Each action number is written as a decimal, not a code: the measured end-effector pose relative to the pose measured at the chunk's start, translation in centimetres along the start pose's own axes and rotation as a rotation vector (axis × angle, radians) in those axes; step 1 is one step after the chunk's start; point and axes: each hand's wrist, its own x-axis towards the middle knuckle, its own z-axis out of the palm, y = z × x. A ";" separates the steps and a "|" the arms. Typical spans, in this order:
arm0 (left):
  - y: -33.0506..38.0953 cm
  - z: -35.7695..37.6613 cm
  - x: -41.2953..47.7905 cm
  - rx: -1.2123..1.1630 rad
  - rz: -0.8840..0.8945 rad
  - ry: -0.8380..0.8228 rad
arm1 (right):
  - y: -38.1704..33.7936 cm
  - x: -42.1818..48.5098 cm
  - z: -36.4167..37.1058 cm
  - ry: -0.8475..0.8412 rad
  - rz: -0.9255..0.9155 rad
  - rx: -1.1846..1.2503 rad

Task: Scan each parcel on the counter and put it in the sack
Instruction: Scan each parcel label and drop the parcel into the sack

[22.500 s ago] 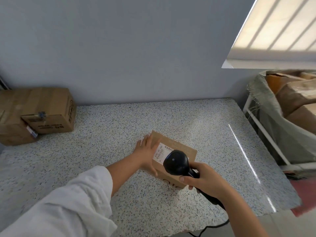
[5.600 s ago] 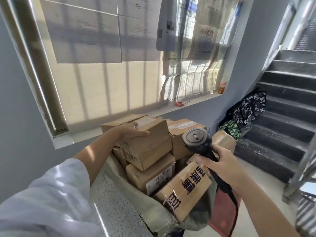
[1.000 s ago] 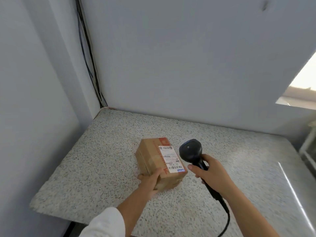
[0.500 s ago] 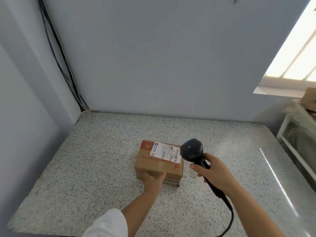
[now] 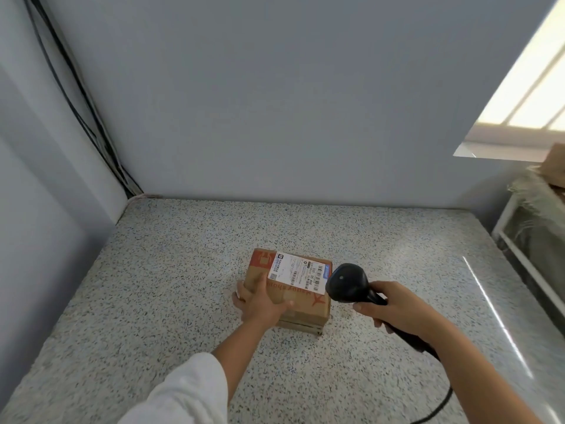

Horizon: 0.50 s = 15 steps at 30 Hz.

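A small brown cardboard parcel (image 5: 301, 296) with a white barcode label on top lies in the middle of the speckled counter (image 5: 171, 270). My left hand (image 5: 260, 301) grips the parcel's near left corner, fingers over its top and thumb across the front edge. My right hand (image 5: 394, 307) grips the handle of a black barcode scanner (image 5: 347, 283), whose head hangs just right of the label. The grey sack (image 5: 541, 215) shows at the right edge in a white frame, with a brown box sticking out of its top.
Grey walls close the counter at the back and left, with black cables (image 5: 82, 102) running down the left corner. The scanner's cord (image 5: 440, 408) trails off the counter's front. A bright window (image 5: 526, 96) sits upper right.
My left hand has shifted from the parcel's front face to its left corner, fingers now over the top. The scanner head has dropped closer to the label.
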 end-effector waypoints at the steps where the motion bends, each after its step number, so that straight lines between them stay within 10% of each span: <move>1: 0.3 0.0 0.5 0.048 0.033 -0.019 | 0.1 0.1 -0.1 -0.007 0.006 -0.004; 15: 0.6 0.8 0.9 0.259 0.159 -0.067 | 1.8 1.2 -0.8 -0.109 0.006 -0.028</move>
